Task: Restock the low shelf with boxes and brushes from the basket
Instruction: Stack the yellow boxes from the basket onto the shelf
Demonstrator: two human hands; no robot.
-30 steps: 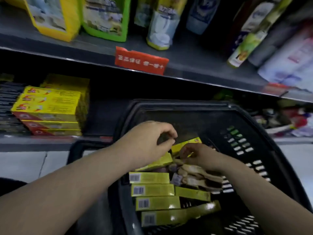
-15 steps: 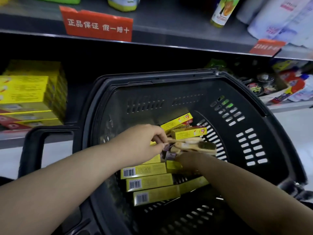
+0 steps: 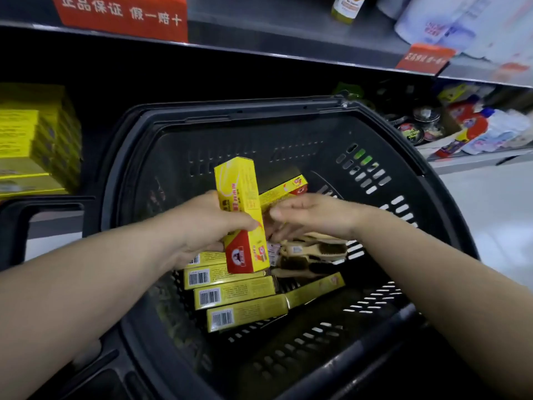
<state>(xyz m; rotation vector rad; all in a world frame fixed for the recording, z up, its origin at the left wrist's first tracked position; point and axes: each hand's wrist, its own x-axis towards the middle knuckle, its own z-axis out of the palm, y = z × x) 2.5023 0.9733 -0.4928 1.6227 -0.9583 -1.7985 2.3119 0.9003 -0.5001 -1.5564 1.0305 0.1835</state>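
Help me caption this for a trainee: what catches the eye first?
The yellow box, gripped nearly upright in the left hand, mid-frame over the black basket. Below it more boxes lie in a row, barcodes up, with wooden brushes to their right under the right hand. A red sign hangs on the shelf edge, top left.

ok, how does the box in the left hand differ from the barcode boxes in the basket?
The held box stands near upright, gripped by the left hand; the barcode boxes lie flat in the basket. The held box shows a red-ended printed face; the barcode boxes show barcodes. Both are long and yellow.
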